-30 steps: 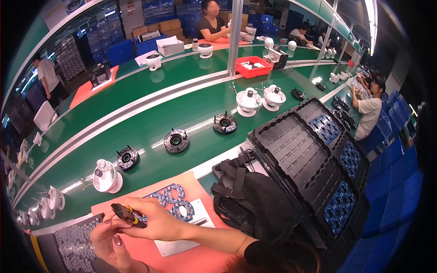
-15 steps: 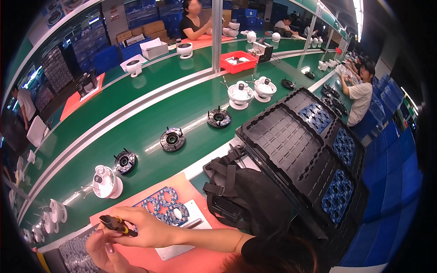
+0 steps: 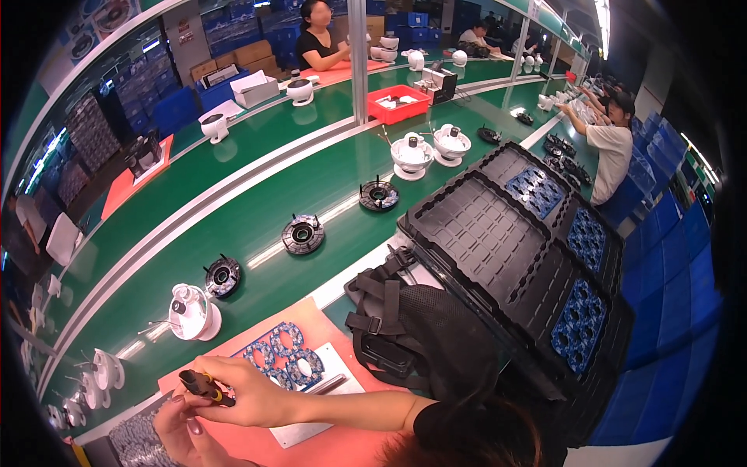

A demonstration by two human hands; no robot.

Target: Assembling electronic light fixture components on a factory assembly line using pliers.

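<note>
Right hand (image 3: 250, 395): gripping a black-and-yellow plier-like tool (image 3: 205, 387) with fingers wrapped around it, lower left of the frame.
Left hand (image 3: 188, 433): curling narrowly just beside the tool, lower left; cannot tell whether holding anything.
Circuit-board panel (image 3: 294, 373): lying partly on a white plate (image 3: 342, 364) over a pink mat (image 3: 303, 311), lower left of centre, showing blue rings.
Black tray (image 3: 476, 214): holding three perforated blue boards (image 3: 578, 331) in separate compartments along the right side, right of the frame.
Dark bin (image 3: 97, 451): containing many small grey-blue parts (image 3: 140, 440), lower left corner.
Red bin (image 3: 401, 115): containing white and dark pieces, upper centre.
White bowl-shaped housings (image 3: 412, 166): standing side by side on the green belt (image 3: 342, 249), above centre, each holding a dark-topped inner part.
White box (image 3: 257, 96): bearing pale sheets, upper left.
Black bag (image 3: 436, 335): resting beside the tray, lower centre, hiding any contents.
</note>
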